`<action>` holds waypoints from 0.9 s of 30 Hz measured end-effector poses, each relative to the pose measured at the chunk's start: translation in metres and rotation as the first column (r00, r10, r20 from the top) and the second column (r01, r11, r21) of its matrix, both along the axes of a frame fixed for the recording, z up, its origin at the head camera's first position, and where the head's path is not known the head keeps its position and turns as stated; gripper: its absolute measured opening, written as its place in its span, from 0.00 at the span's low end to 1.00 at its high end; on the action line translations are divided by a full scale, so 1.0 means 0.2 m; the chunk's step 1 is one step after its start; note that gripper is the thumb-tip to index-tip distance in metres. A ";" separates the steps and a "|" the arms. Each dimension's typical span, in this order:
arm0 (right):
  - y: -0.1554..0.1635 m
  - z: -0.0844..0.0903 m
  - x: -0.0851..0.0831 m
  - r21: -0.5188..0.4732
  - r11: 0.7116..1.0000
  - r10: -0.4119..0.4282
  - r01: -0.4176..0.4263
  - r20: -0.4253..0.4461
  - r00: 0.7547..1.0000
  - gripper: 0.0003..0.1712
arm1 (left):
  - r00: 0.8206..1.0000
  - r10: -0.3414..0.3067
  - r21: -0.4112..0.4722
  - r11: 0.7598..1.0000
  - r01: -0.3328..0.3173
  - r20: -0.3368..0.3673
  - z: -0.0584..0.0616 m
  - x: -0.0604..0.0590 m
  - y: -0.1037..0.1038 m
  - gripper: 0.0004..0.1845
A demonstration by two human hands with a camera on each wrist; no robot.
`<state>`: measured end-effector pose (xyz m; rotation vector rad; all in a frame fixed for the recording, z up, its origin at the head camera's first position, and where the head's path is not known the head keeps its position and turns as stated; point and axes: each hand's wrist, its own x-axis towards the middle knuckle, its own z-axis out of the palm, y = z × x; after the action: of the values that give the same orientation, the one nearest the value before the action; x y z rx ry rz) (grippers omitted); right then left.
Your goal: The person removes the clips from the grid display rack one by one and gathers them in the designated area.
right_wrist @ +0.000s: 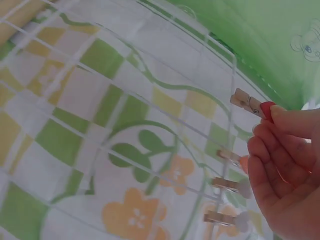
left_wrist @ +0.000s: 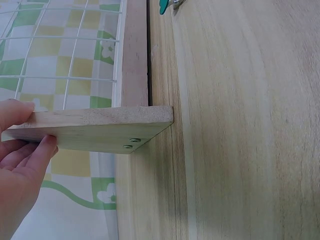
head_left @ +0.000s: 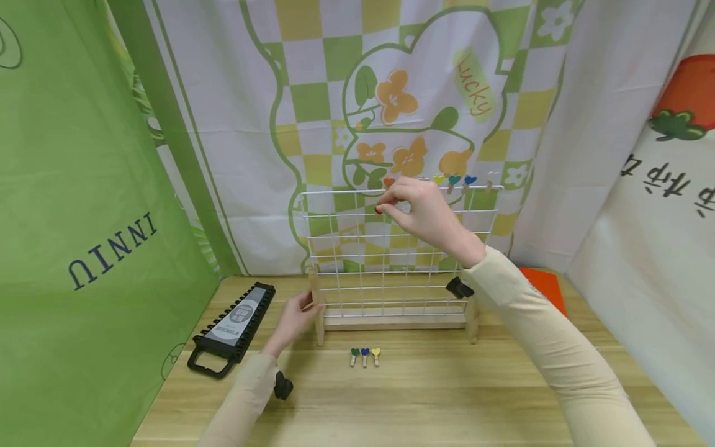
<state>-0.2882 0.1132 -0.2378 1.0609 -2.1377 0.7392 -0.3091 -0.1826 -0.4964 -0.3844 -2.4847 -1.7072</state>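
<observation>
wooden table: right hand pinches red clip; left hand holds rack foot.

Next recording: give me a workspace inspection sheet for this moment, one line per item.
Surface: wooden table, light grain.
Job's things: white wire grid rack on wooden feet; heart clothespins along its top wire; three heart clothespins lying before it.
Clutter: black tool holder; orange object.
Grippers: left hand holds the rack's foot; right hand pinches a red heart clothespin at the top wire.
Cables: nothing seen.
Surroundings: patterned cloth backdrops.
</observation>
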 end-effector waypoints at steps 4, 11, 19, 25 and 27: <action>0.03 -0.17 0.00 0.034 0.999 0.022 -0.023 0.027 0.999 0.03 | 1.000 0.012 0.004 1.000 -0.012 0.008 -0.01 0.00 0.00 0.23; 0.05 -0.55 0.01 0.094 0.995 0.021 -0.039 0.185 0.983 0.03 | 1.000 0.009 -0.003 1.000 -0.009 0.011 0.01 0.02 0.01 0.24; 0.07 -0.93 0.01 0.168 0.985 -0.040 -0.026 0.381 0.924 0.03 | 1.000 0.008 0.000 1.000 -0.008 0.016 0.01 0.01 0.00 0.23; 0.08 -1.13 0.01 0.198 0.978 -0.034 -0.070 0.478 0.878 0.04 | 1.000 0.004 -0.001 1.000 -0.004 0.026 0.01 0.00 0.00 0.24; 0.08 -1.18 0.01 0.219 0.972 -0.038 -0.087 0.511 0.859 0.04 | 1.000 0.003 -0.004 1.000 -0.003 0.027 0.00 0.00 0.00 0.24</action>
<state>-0.2853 0.1284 -0.4742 1.1016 -2.7298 0.8724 -0.3091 -0.1825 -0.4959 -0.3603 -2.5063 -1.7176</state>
